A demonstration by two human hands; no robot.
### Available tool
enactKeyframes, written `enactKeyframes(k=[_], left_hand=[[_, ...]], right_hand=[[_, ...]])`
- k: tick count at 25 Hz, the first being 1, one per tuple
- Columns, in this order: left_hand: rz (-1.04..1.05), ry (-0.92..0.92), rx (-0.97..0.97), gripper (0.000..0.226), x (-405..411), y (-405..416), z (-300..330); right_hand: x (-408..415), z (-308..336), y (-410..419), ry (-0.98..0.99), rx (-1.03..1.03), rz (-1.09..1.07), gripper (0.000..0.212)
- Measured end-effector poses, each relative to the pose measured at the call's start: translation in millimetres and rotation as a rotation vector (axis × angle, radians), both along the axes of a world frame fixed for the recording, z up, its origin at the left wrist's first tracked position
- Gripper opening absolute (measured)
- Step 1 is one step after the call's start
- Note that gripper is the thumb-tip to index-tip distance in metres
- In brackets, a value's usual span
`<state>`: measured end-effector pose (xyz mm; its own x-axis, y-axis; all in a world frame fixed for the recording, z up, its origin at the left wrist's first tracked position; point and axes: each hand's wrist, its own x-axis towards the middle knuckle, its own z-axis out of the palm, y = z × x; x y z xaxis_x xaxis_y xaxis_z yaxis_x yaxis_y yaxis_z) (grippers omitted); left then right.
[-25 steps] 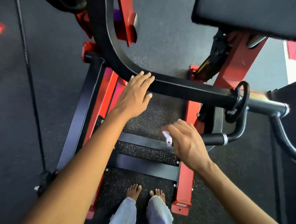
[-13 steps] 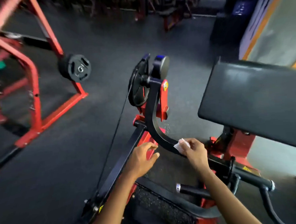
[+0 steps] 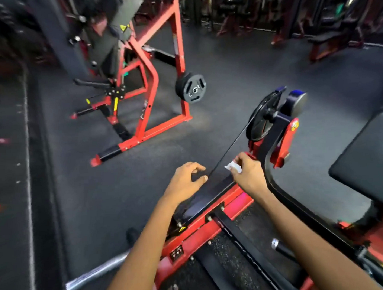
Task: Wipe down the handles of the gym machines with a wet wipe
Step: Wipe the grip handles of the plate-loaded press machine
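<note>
The wet wipe point(image 3: 232, 167) is a small, crumpled white wad held at the fingertips of the right hand point(image 3: 247, 175). The right grip is closed on it: thumb and fingers curl round the wad, and most of the visible wipe protrudes from the left side of the pinch, toward the left hand. The wipe sits in the air just left of the curved black arm point(image 3: 269, 154) of the near machine; contact between wipe and arm cannot be confirmed.

The left hand point(image 3: 185, 180) holds nothing. Its fingers are loosely curled, thumb apart from the fingers, and it hovers above the black floor point(image 3: 122, 188), near the right hand but not touching it. A thin black cable point(image 3: 228, 151) runs diagonally between the two hands up to a black pulley wheel point(image 3: 260, 121).

Below both forearms lies the red base frame point(image 3: 212, 225) of the near machine. A black pad point(image 3: 369, 164) lies to the right of the curved arm. Well apart, at upper left, stands a second red machine point(image 3: 151, 80) carrying a black weight plate point(image 3: 191, 88). A chrome bar point(image 3: 93, 276) projects at lower left.
</note>
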<state>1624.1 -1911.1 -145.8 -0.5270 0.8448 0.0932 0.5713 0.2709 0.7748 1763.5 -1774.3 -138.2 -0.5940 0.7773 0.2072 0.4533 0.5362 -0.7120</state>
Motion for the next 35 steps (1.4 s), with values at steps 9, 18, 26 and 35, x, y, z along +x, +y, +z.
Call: enactKeyframes(k=[9, 18, 26, 35], left_hand=[[0.354, -0.023, -0.01, 0.026, -80, -165, 11], [0.522, -0.03, -0.029, 0.027, -191, -333, 17], [0.439, 0.031, -0.081, 0.03, -281, -405, 21], [0.415, 0.06, -0.048, 0.034, -325, -416, 27]], right_hand=[[-120, 16, -104, -0.003, -0.014, 0.353, 0.022], [-266, 21, -272, -0.095, -0.029, 0.491, 0.013], [-353, 18, -357, -0.084, -0.053, 0.41, 0.008], [-400, 27, -367, -0.054, -0.065, 0.387, 0.01]])
